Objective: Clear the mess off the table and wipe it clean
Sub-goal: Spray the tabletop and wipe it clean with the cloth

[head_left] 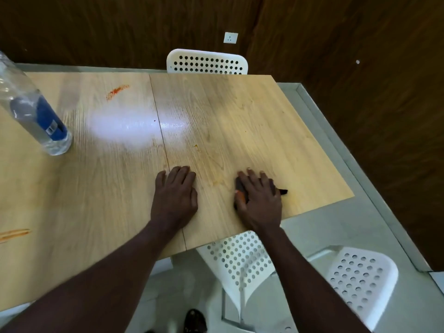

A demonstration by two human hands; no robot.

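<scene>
Under the flat right hand (260, 198) lies a dark cloth (241, 186); table (120, 176) stained.

The pale rectangular table top (240, 111) is wood-grain laminate, smooth and semi-gloss, with a bright reflection left of centre. The transparent bottle (36, 111) at far left is clear glossy plastic with a blue label. The white perforated far chair (206, 62) and the white perforated near-right chair (360, 280) are smooth moulded plastic. The dark rag (284, 191) at near right is matt cloth.
</scene>
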